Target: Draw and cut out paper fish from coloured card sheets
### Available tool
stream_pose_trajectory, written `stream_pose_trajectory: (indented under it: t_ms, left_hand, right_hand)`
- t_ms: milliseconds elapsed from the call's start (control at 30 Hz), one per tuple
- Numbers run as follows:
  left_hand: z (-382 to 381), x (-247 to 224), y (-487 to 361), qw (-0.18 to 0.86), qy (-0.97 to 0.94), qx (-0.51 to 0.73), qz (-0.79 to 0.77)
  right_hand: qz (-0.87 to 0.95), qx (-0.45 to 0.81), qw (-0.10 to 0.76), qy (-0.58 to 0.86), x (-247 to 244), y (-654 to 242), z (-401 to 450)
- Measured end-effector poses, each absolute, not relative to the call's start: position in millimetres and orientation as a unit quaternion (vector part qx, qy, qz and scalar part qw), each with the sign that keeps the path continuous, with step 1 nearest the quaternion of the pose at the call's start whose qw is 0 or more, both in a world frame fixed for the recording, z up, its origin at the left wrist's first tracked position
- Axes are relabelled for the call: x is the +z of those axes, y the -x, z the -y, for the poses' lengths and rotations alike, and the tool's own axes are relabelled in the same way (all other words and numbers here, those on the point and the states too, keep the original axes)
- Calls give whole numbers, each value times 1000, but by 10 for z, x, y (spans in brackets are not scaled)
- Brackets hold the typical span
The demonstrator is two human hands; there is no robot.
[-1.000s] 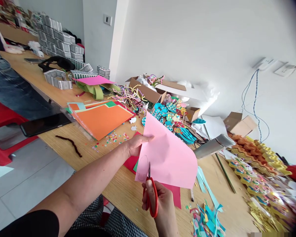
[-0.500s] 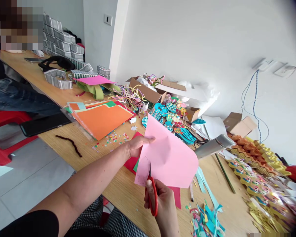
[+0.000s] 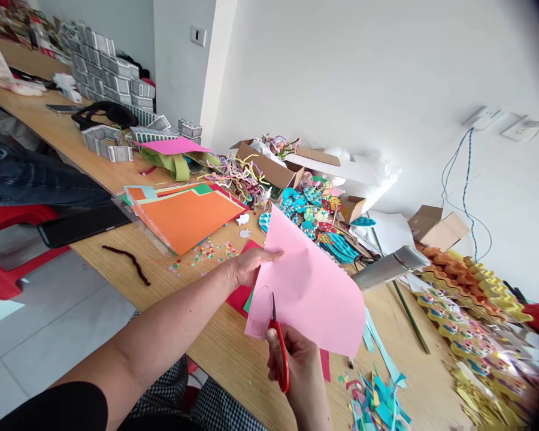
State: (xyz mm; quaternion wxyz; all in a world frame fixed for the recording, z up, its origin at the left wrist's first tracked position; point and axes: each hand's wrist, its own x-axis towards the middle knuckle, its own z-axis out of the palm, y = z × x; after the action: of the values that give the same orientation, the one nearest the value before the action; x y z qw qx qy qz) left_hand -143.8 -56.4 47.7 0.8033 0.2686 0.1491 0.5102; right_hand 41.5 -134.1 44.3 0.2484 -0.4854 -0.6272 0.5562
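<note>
A sheet of pink paper [image 3: 314, 287] is raised over the table, its left edge pinched by my left hand [image 3: 254, 263], thumb on top and fingers behind. Near the sheet's lower left corner, a rounded outline is drawn in thin dark line. My right hand [image 3: 299, 356] grips red-handled scissors [image 3: 281, 359], whose dark blades lie against the paper just right of that outline. The blades look closed or nearly so. Under the pink sheet, parts of red paper [image 3: 247, 246] and a bit of green paper show.
Orange paper [image 3: 188, 218] tops a stack of coloured sheets on the left. A silver flask [image 3: 388, 268] lies tilted on the right, above paper scraps [image 3: 379, 401]. Egg-carton crafts [image 3: 480, 335] fill the right side. A black phone [image 3: 85, 226] overhangs the left edge, by a red stool [image 3: 13, 269].
The pink sheet's right side has swung lower and slightly right. My right hand and the scissors have shifted slightly right. The person at upper left has mostly leaned out of view.
</note>
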Motion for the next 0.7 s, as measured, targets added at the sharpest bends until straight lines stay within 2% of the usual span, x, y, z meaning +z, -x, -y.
stream_pose_trajectory:
  t_ms: [700]
  left_hand:
    - [548, 400, 1421, 812, -259, 501, -149]
  right_hand:
    - [650, 567, 161, 481, 602, -506, 1209]
